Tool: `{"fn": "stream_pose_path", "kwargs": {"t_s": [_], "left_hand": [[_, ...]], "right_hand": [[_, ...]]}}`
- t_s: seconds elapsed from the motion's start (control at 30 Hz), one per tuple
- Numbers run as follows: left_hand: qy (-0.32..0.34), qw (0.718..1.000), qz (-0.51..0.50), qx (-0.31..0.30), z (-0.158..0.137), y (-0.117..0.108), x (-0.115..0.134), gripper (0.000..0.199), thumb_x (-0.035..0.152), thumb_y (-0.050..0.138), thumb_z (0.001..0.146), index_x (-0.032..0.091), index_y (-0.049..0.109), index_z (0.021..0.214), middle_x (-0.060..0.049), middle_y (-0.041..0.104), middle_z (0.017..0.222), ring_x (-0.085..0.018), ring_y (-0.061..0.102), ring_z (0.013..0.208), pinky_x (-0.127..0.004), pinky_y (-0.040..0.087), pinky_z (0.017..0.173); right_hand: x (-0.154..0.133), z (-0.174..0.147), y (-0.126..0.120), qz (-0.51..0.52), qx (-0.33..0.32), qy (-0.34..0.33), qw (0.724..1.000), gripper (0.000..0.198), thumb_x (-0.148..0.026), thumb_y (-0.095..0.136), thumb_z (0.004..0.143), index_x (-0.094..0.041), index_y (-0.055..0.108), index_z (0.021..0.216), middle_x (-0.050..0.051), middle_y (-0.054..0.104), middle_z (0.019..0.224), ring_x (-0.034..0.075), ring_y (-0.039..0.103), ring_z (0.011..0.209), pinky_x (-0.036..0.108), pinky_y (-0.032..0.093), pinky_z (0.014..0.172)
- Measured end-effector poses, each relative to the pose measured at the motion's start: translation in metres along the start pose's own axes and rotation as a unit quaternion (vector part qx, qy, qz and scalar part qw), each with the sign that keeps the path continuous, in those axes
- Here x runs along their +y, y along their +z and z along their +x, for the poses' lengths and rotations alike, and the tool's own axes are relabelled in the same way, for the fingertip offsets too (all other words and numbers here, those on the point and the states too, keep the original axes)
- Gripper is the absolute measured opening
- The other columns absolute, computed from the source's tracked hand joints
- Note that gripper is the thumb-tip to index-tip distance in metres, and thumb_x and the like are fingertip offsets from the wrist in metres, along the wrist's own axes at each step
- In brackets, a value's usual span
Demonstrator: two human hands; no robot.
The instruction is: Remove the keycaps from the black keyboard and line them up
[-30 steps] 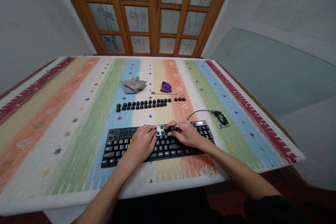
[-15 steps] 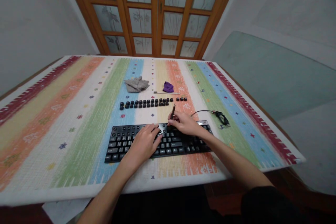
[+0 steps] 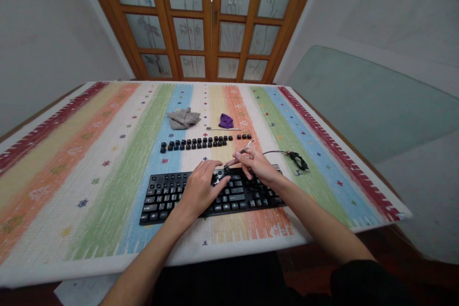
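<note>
A black keyboard (image 3: pixel 233 197) lies near the table's front edge, with some keys gone from its top row. My left hand (image 3: pixel 203 184) rests over its upper middle, thumb and forefinger apart around the bare key spots. Nothing shows in that hand. My right hand (image 3: pixel 256 163) is closed on a slim pen-like tool (image 3: pixel 245 147). The tool leans to the right, its lower end by the keyboard's top edge near my left fingertips. Something small and dark is at that end; I cannot make out what. Behind the keyboard stand loose black keycaps (image 3: pixel 199 143) in two rows.
Beyond the keycaps lie a grey cloth (image 3: pixel 183 118), a purple cloth (image 3: pixel 226 120) and a thin rod-like brush (image 3: pixel 224 129). The keyboard's coiled cable (image 3: pixel 299 161) is to the right. A striped tablecloth (image 3: pixel 107 191) covers the table.
The tool has gone from nearly upright to tilted right, and its lower end has moved slightly left toward my left fingers. My left thumb and forefinger have shifted. The view has moved slightly.
</note>
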State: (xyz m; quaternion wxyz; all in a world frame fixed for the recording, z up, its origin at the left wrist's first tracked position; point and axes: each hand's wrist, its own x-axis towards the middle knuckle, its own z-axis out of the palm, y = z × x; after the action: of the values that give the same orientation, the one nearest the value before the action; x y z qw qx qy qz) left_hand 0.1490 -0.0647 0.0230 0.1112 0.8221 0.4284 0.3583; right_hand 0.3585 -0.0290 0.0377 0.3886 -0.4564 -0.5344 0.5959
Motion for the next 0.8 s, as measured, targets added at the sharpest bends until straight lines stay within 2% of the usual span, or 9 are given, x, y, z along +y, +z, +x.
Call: {"fn": "stream_pose_path", "kwargs": {"t_s": [0.2,0.37,0.57,0.67,0.8], "left_hand": [[0.018,0.999,-0.041,0.031,0.012,0.007,0.012,0.007,0.022,0.063,0.093,0.018,0.061,0.099,-0.006,0.068,0.095,-0.023,0.064,0.093,-0.037,0.052,0.084],[0.019,0.997,-0.065,0.047,0.016,0.009,0.019,0.008,0.018,0.065,0.091,0.017,0.063,0.098,-0.006,0.068,0.095,-0.021,0.064,0.093,-0.035,0.053,0.085],[-0.034,0.990,-0.136,0.027,0.016,0.010,0.024,0.011,0.021,0.068,0.087,0.019,0.068,0.098,-0.007,0.064,0.102,-0.020,0.065,0.096,-0.036,0.056,0.088],[-0.097,0.967,-0.236,0.021,0.016,0.013,0.023,0.013,0.026,0.071,0.085,0.018,0.069,0.095,-0.007,0.062,0.105,-0.018,0.066,0.090,-0.033,0.059,0.082],[-0.194,0.895,-0.401,0.013,0.017,0.017,0.021,0.024,0.031,0.078,0.078,0.017,0.068,0.094,-0.007,0.066,0.105,-0.018,0.070,0.092,-0.034,0.059,0.088]], "right_hand": [[0.000,-0.008,0.005,0.058,0.011,0.004,0.998,0.047,-0.060,0.074,0.077,-0.017,0.058,0.087,0.008,0.080,0.086,0.003,0.042,0.028,0.019,0.024,0.031],[0.002,-0.011,0.006,0.078,0.021,-0.004,0.997,0.051,-0.062,0.077,0.071,-0.017,0.056,0.086,0.005,0.078,0.080,0.003,0.040,0.028,0.018,0.021,0.031],[0.005,-0.009,0.003,0.100,0.025,-0.013,0.995,0.051,-0.061,0.078,0.071,-0.018,0.057,0.087,0.001,0.074,0.067,0.002,0.036,0.027,0.019,0.017,0.031],[0.005,-0.009,0.000,0.112,0.034,-0.021,0.993,0.051,-0.060,0.079,0.071,-0.018,0.056,0.088,0.004,0.077,0.077,0.002,0.038,0.028,0.019,0.018,0.031],[0.001,-0.012,0.000,0.114,0.041,-0.038,0.992,0.049,-0.060,0.077,0.073,-0.020,0.054,0.087,0.006,0.078,0.084,0.003,0.041,0.030,0.019,0.022,0.032]]}}
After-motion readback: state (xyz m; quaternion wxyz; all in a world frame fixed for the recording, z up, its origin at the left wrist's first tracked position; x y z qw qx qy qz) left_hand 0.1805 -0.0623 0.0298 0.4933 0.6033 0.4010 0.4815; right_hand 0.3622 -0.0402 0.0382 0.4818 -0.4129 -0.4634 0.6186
